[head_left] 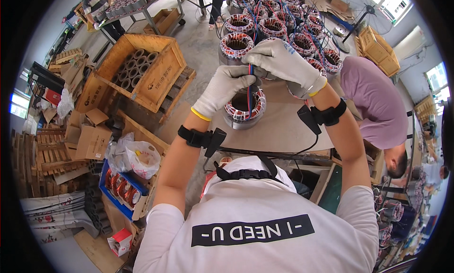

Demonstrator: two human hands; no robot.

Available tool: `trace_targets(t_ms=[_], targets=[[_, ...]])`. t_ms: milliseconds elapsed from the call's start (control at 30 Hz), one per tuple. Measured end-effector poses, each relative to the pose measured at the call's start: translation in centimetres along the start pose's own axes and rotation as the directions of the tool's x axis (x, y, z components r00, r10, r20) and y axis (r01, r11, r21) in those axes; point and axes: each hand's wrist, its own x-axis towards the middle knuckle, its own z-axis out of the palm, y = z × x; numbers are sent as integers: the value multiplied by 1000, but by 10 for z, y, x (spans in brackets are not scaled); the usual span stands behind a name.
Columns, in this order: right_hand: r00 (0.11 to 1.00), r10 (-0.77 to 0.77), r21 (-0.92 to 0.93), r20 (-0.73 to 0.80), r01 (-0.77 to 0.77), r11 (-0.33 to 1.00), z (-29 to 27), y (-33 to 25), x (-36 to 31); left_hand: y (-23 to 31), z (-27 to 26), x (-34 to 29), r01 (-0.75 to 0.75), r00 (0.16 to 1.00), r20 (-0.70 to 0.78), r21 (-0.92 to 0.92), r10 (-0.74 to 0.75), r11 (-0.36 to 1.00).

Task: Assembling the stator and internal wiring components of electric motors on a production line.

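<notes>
A motor stator (246, 122) with red windings and white lacing stands upright on the table in front of me. From its bore rises a bundle of lead wires (249, 95), red, blue and black. My left hand (221, 91), in a white knit glove with a yellow cuff, pinches the bundle above the stator. Higher up, my right hand (286, 61), gloved the same way, is closed round the upper part of the same wires; its fingertips are partly hidden. Just beyond my hands stands another stator (236, 47).
Many more stators (272, 27) with loose leads crowd the far table. At left, a wooden crate (161, 67) holds metal cylinders. A person in a purple shirt (376, 100) bends close by on the right. A blue tray (116, 197) sits lower left, and a fan (369, 10) stands far right.
</notes>
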Motion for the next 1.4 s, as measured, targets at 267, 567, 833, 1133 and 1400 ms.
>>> trace_targets(t_ms=[267, 567, 833, 1133, 1400], targets=[[996, -74, -148, 46, 80, 986, -5, 5, 9, -12, 12, -1, -62, 995, -82, -89, 55, 994], [963, 249, 364, 105, -270, 892, -12, 15, 2, -15, 16, 0, -108, 975, -209, -150, 75, 983], [922, 357, 267, 152, -386, 883, -17, -4, 5, -14, 16, 1, -94, 982, -179, -160, 65, 983], [936, 321, 149, 147, -342, 928, -13, 6, 8, -18, 14, 1, -84, 981, -187, -190, 48, 978], [869, 220, 11, 444, -250, 968, 55, 35, -59, -12, 2, -3, -80, 984, -172, -158, 52, 984]])
